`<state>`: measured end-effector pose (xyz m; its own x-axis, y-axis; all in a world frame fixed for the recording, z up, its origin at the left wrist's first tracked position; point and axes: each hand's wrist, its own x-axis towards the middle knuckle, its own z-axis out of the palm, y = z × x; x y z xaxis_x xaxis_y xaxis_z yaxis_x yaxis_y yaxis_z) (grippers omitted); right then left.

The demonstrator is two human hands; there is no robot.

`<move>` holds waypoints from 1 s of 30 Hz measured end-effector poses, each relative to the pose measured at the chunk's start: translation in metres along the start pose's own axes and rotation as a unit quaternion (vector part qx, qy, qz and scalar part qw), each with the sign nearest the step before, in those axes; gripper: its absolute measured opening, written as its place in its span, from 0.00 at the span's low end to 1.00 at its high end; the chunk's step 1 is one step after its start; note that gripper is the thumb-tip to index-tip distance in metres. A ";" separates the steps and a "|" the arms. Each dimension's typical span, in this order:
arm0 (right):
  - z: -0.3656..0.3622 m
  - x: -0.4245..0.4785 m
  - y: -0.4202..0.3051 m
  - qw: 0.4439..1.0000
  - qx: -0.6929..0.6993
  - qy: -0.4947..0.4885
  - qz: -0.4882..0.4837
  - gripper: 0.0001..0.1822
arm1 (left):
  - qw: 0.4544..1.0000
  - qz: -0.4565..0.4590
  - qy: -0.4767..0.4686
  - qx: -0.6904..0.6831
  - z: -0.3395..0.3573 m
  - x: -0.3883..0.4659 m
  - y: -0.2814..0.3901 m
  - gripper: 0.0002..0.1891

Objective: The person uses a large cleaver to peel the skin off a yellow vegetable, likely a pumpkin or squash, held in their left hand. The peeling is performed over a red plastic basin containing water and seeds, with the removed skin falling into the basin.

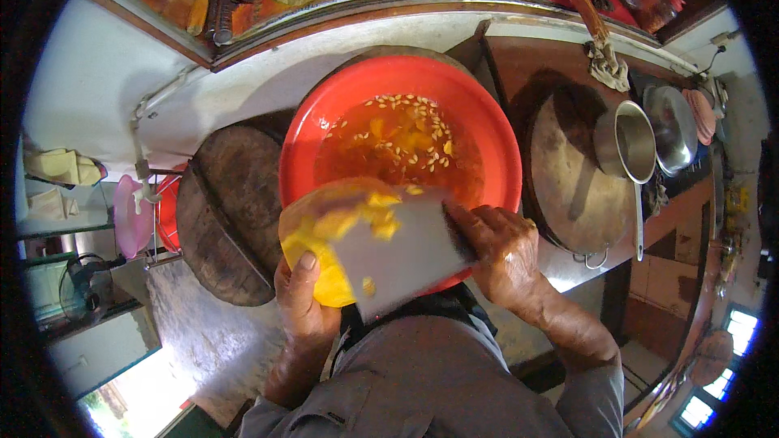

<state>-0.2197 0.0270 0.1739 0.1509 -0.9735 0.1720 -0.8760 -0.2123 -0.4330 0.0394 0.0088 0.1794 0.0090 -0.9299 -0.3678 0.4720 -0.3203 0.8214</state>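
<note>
My left hand (307, 292) grips a yellow-fleshed pumpkin piece (325, 267) over the near left rim of a red plastic basin (505, 164). In my right hand (502, 246) is the handle of a broad-bladed cleaver (408, 249), blurred, its blade lying against or just over the pumpkin. Yellow bits of flesh cling along the blade's upper edge, and one seed sticks to its face. Inside the basin, pale seeds (438, 134) and yellow pulp lie in orange-tinted water. The blade and pumpkin hide the near part of the basin.
Left of the basin is a round wooden lid (234, 213) with a dark bar across it. To the right, a steel saucepan (627, 143) stands on a large round lid (578, 182), near a glass-like bowl (669, 128). A window ledge (365, 3) with several items runs behind the basin.
</note>
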 end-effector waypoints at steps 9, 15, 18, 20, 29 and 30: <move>-0.023 -0.005 -0.001 0.994 0.111 -0.012 0.011 0.32 | 0.993 0.069 -0.063 0.074 -0.031 -0.006 -0.014 0.34; -0.027 -0.011 -0.022 0.993 0.038 0.058 -0.094 0.32 | 0.998 0.051 -0.024 0.003 -0.025 -0.001 -0.015 0.33; -0.031 -0.011 -0.020 0.996 0.028 0.022 -0.080 0.33 | 0.998 0.053 -0.037 0.000 -0.013 -0.005 -0.006 0.33; -0.020 -0.009 -0.012 0.998 0.039 0.023 -0.037 0.32 | 0.997 0.064 -0.039 0.003 -0.009 -0.007 -0.003 0.33; 0.002 -0.007 0.020 0.984 0.118 -0.060 0.122 0.21 | 0.994 0.091 -0.031 0.042 -0.038 -0.022 -0.015 0.40; 0.001 -0.004 0.011 0.971 0.168 -0.079 0.150 0.18 | 0.995 0.072 -0.051 0.047 -0.045 -0.025 -0.017 0.41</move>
<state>-0.2292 0.0283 0.1679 0.0039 -0.9912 -0.1325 -0.6960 0.0925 -0.7121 0.0710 0.0453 0.1551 -0.0216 -0.9796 -0.1999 0.3879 -0.1925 0.9014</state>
